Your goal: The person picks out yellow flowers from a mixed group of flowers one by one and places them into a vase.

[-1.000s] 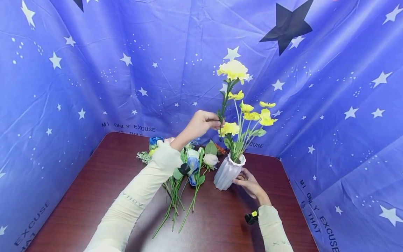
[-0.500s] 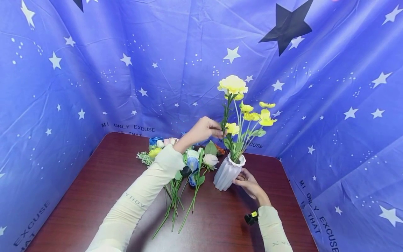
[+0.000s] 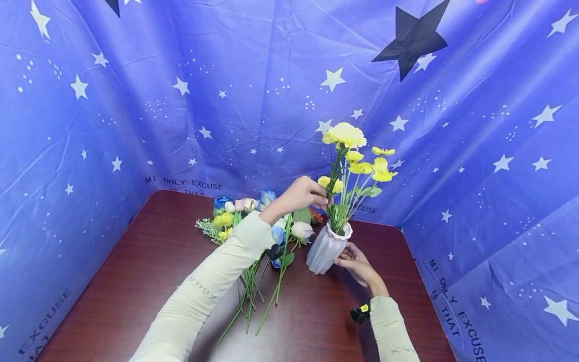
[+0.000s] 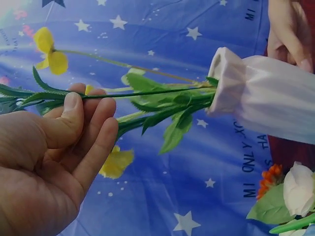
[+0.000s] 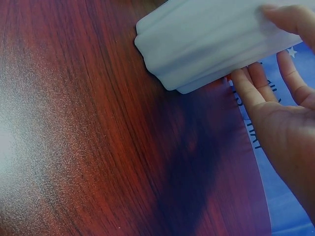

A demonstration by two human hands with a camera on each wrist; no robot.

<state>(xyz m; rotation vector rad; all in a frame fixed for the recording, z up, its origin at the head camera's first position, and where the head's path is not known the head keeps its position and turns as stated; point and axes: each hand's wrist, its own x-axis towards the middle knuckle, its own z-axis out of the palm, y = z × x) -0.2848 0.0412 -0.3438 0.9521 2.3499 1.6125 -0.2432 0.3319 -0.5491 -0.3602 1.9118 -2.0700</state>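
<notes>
My left hand (image 3: 305, 195) pinches the green leafy stem of a yellow carnation (image 3: 347, 134) between thumb and fingertips. In the left wrist view, the thin stem (image 4: 147, 92) runs from that hand (image 4: 64, 142) into the mouth of a pale ribbed vase (image 4: 275, 93). Several other yellow flowers (image 3: 383, 170) stand in the vase, their leaves bunched at its rim. My right hand (image 3: 359, 264) holds the vase low on its right side. The right wrist view shows the thumb (image 5: 290, 18) and fingers (image 5: 248, 91) on opposite sides of the vase.
Left of the vase lies a pile of artificial flowers, including a pale rose (image 3: 302, 230), yellow blooms (image 3: 223, 219) and blue ones (image 3: 268, 197). Their green stems (image 3: 246, 301) point toward the front of the brown table (image 3: 113, 281). Starred blue cloth (image 3: 253, 100) surrounds the table.
My left hand has moved down and right with the carnation, whose bloom has dropped close to the other yellow flowers. My right hand and the vase have stayed in place.
</notes>
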